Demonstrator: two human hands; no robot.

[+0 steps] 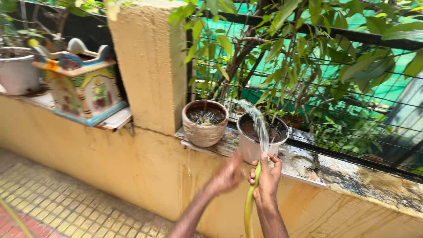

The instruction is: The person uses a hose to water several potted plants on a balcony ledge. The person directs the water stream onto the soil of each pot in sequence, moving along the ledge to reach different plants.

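- Yellow parapet wall [110, 158] with a square pillar [147, 66]; its ledge [335, 169] is wet and stained. Black railing [352, 35] and green netting behind, leafy branches pushing through.
- Painted house-shaped planter [83, 86] on the ledge left of the pillar, a white pot [17, 70] beside it at the far left.
- Brown ribbed pot [204, 123], just right of the pillar; its soil surface is flooded and shining.
- White pot [255, 139], touching or nearly touching the brown one; water stands in it too.
- Yellow-green hose [250, 207], rising from the bottom edge to the right hand, just below and in front of the white pot.
- Right hand [266, 176]: fingers curled tight round the hose end, seemingly pinching the mouth; water [260, 121] arcs up and over, falling near the white pot's front rim.
- Left hand [229, 176]: motion-blurred, beside the right hand and close to the hose; cannot tell whether spread or closed.
- Judgement: both pots look full. A softer squeeze and a lower nozzle angle would keep soil from washing over the rim and limit run-off onto the ledge.
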